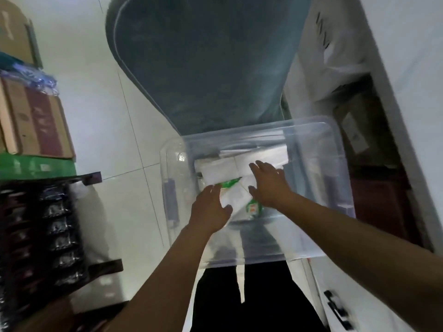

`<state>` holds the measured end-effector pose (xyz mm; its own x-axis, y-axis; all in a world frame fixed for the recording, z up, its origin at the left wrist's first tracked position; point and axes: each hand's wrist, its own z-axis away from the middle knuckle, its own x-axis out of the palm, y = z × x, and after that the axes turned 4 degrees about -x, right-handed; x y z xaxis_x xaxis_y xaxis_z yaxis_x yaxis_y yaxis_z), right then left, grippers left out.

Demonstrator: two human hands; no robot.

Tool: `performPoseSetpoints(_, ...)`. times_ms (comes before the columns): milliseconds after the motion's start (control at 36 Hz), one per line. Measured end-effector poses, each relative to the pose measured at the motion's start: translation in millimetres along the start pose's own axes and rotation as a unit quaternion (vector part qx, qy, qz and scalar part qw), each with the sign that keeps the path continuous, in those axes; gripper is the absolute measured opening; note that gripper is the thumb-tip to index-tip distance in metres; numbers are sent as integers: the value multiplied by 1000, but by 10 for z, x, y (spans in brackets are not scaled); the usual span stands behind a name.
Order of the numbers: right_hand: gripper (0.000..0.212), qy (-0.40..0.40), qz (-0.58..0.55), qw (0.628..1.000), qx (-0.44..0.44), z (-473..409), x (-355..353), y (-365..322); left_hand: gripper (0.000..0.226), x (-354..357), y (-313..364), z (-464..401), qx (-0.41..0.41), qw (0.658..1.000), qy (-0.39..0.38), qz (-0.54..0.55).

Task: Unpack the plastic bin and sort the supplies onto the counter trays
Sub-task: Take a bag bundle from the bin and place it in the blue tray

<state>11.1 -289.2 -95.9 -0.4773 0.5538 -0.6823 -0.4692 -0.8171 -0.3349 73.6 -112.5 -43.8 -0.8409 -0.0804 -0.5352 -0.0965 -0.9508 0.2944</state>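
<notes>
A clear plastic bin (318, 178) stands on the floor in front of me, on the edge of a grey-blue mat. Inside lie white packs, one with green printing (236, 197), and more white packs (220, 167) behind it. My left hand (211, 208) reaches into the bin with fingers spread, its thumb against the left side of the green-and-white pack. My right hand (268, 185) is open over the pack's right side, fingers stretched forward across the white packs. Neither hand has closed around anything. The frame is motion-blurred.
Stacked cardboard boxes (36, 121) and a green box (36, 166) sit at the left, above dark trays of wrapped goods (48, 226). The grey-blue mat (203, 68) lies beyond the bin. A white cabinet (395, 68) with an open dark shelf rises at the right.
</notes>
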Motion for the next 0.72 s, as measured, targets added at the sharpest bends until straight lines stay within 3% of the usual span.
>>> performPoseSetpoints(167, 77, 76, 73, 993, -54, -792, 290, -47, 75, 255, -82, -806, -16, 998, 55, -35)
performPoseSetpoints(306, 67, 101, 73, 992, 5, -1030, 652, 6, 80, 391, -275, -1247, -14, 989, 99, -109)
performPoseSetpoints(417, 49, 162, 94, 982, 36, -1142, 668, -21, 80, 426, -433, -1441, -11, 988, 83, -132)
performPoseSetpoints(556, 46, 101, 124, 986, 42, -1232, 473, 36, 67, 375, -450, -1515, -1, 982, 54, -179)
performPoseSetpoints(639, 50, 35, 82, 994, 69, -1263, 361, 51, 51, 370, -409, -1484, 4, 983, 26, -181)
performPoseSetpoints(722, 55, 13, 25, 995, 97, -1268, 335, 80, 39, 434, -391, -1353, 34, 978, 48, -201)
